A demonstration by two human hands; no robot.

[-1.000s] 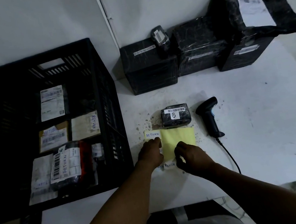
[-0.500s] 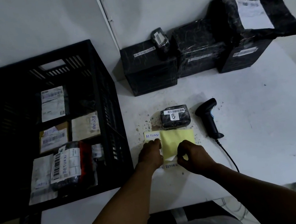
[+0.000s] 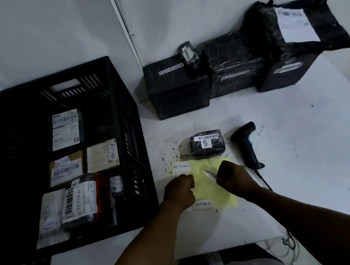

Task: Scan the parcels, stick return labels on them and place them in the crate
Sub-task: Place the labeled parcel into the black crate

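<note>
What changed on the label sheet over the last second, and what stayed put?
The right hand has lifted off the yellow sheet, peeling up a white label that it now pinches. This uncovered a RETURN label at the sheet's near edge. The left hand still presses the sheet. The parcel marked B, scanner and crate are unmoved.
</note>
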